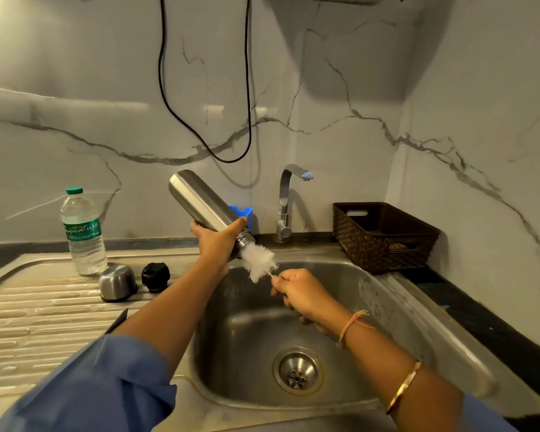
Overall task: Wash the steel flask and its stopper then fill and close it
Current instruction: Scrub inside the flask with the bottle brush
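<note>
Right hand hides the handle of the brush.

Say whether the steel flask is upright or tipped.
Tipped: the cylindrical steel flask slants mouth-down, base raised, white bristle brush at its mouth.

The sink fills the lower centre of the frame; the tap stands behind it, the basket right of the tap; left of the basin lies the drainboard — on it the water bottle at the back, the cup and the stopper side by side before it; over the basin's far edge, the flask in the left hand, the brush at its mouth.
</note>
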Demonstrator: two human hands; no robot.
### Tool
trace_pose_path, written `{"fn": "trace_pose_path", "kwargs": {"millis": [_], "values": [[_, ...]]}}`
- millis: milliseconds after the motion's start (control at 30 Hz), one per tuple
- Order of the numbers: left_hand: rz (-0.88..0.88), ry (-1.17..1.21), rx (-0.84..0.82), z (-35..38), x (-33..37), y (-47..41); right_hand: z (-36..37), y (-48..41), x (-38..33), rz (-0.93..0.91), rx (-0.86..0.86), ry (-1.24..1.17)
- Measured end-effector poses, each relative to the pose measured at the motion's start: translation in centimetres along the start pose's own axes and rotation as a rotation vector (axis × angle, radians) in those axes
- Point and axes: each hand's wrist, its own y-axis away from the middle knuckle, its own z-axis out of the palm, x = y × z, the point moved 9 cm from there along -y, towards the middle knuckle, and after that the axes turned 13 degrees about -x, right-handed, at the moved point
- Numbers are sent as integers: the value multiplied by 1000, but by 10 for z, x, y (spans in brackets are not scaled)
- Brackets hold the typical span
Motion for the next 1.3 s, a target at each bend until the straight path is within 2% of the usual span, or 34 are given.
{"fn": "trace_pose_path", "kwargs": {"millis": [133, 400, 500, 767, 1300], "values": [[-17, 0, -20, 4, -10, -4, 9, 12, 14, 122, -104, -299], [-69, 30, -41, 17, -34, -11, 16, 27, 31, 272, -203, -578], [-86, 21, -2, 10, -36, -16, 10, 37, 39, 285, -181, -469], [-47, -34, -2, 0, -21, -26, -25, 42, 24, 179, -16, 137], [-72, -146, -21, 7, -30, -20, -38, 65, 40, 311, -132, -14]]}}
